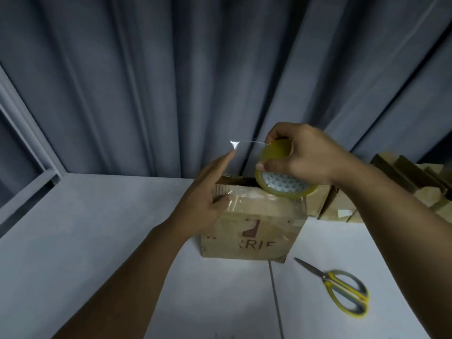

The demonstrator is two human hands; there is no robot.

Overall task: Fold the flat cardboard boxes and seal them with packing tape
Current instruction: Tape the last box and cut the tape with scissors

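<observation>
A cardboard box [252, 231] stands on the white table [97, 241] a little right of the middle of the view. Its near face carries faded red printing, and clear tape lies glossy across its top edge.

The person's right hand [310, 155] is above the box at about 1 o'clock from it. It grips a tape roll [281, 182], with the fingers curled over the top of the yellowish ring and the thumb pressed against its near side. The roll's lower rim sits at the box's top right edge.

A thin strand of tape [254, 142] runs from the roll toward 9 o'clock and ends in a bright, crumpled tip. This tip is just at the fingertips of the left hand [208, 199], though whether it touches them cannot be told.

The left hand is at 10 o'clock of the box, fingers straight and spread. It holds nothing, and its thumb rests on the taped top left edge.

Yellow-handled scissors [342, 289] lie closed on the table at 4 o'clock from the box, well apart from it. A pile of cardboard pieces [403, 182] sits at 2 o'clock. A grey curtain [195, 69] hangs behind everything, from 10 through 2 o'clock
</observation>
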